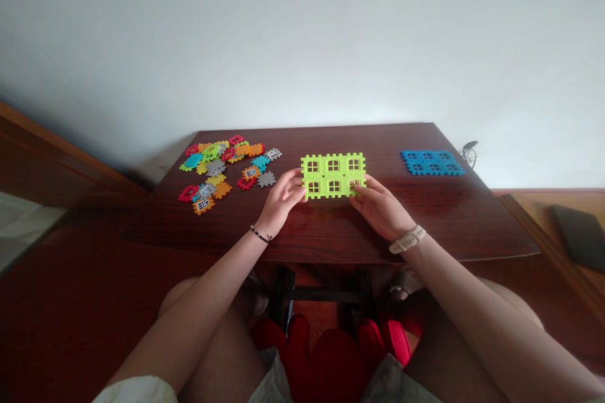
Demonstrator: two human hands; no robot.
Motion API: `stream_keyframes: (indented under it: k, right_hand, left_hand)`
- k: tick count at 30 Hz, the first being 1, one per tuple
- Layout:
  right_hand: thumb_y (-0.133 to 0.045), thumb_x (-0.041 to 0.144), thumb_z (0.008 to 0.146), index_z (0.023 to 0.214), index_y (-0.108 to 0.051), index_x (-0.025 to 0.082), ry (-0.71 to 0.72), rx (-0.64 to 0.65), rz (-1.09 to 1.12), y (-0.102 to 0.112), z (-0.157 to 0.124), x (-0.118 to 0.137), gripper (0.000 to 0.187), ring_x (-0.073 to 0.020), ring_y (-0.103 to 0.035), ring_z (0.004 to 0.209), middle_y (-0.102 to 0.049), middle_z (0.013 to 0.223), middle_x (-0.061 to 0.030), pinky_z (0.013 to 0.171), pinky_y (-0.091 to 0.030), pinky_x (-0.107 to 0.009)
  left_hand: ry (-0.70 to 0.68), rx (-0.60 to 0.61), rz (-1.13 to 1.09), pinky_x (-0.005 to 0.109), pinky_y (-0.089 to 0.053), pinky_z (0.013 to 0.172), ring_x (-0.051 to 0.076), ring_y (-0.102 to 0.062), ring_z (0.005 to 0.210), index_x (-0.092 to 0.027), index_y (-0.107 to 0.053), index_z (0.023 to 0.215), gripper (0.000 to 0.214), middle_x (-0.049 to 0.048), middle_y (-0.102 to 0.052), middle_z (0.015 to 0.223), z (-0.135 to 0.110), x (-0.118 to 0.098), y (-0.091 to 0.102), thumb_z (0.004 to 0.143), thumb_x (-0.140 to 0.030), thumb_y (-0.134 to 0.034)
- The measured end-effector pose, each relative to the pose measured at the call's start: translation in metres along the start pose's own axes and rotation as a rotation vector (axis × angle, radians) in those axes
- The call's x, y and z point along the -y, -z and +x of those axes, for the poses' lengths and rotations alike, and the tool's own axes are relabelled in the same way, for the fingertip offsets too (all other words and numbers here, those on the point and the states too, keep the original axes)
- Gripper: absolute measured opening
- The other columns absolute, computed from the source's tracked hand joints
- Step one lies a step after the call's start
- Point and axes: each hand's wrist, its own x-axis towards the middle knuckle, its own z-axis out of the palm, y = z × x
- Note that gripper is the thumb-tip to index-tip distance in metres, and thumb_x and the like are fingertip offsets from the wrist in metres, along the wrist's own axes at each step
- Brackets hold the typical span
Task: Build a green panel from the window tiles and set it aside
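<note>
A lime-green panel of interlocking window tiles, in two rows of three, is held up above the dark table, its face towards me. My left hand grips its left edge, thumb at the lower left corner. On the opposite edge, my right hand pinches the lower right corner, the thumb over the front of a window. The fingers behind the panel are partly hidden. Off to the right, a blue panel of similar window tiles lies flat on the table.
Loose interlocking tiles in red, orange, yellow, green, blue and grey lie in a heap on the table's left side. The wooden table stands against a pale wall. A black cable hangs by its right edge, and a dark flat object lies further right.
</note>
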Motion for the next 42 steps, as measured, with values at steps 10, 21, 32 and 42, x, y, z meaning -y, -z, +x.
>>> stream_keyframes:
  k: [10,21,32,42]
  right_hand:
    - [-0.090,0.036,0.083,0.108,-0.073,0.033,0.016,-0.023,0.034,-0.009,-0.004,0.008,0.030,-0.0218,-0.073,0.118,-0.079,0.119,0.0020,0.113,-0.059,-0.045]
    - [-0.098,0.029,0.077,0.100,-0.079,0.030,-0.010,-0.036,0.216,-0.027,-0.012,0.002,0.030,-0.0180,-0.075,0.112,-0.083,0.113,0.0024,0.113,-0.057,-0.035]
    - [-0.103,0.027,0.073,0.081,-0.074,0.022,-0.002,-0.141,0.221,-0.014,-0.011,0.016,0.030,-0.0110,-0.077,0.089,-0.082,0.096,0.0006,0.085,-0.066,-0.018]
    - [-0.081,0.010,0.094,0.083,-0.065,0.023,0.140,-0.479,0.390,0.064,0.011,0.065,0.022,-0.0085,-0.075,0.074,-0.074,0.077,0.0038,0.072,-0.069,-0.015]
  left_hand:
    - [0.120,-0.030,-0.188,0.036,-0.067,0.083,0.020,-0.077,0.091,-0.019,-0.068,0.109,0.041,0.0085,-0.075,0.115,-0.002,-0.008,-0.012,0.087,-0.048,-0.085]
    - [0.171,-0.076,-0.382,0.034,-0.064,0.086,0.016,-0.076,0.086,-0.020,-0.069,0.110,0.046,0.0041,-0.074,0.108,0.007,-0.008,-0.028,0.079,-0.044,-0.094]
    - [0.158,0.051,-0.342,0.032,-0.059,0.087,0.018,-0.075,0.092,-0.020,-0.072,0.117,0.039,0.0058,-0.075,0.105,0.006,-0.012,-0.031,0.092,-0.047,-0.083]
    - [0.175,0.109,-0.250,0.032,-0.055,0.087,0.019,-0.073,0.096,-0.020,-0.075,0.116,0.034,0.0072,-0.076,0.106,0.008,-0.007,-0.031,0.097,-0.047,-0.076]
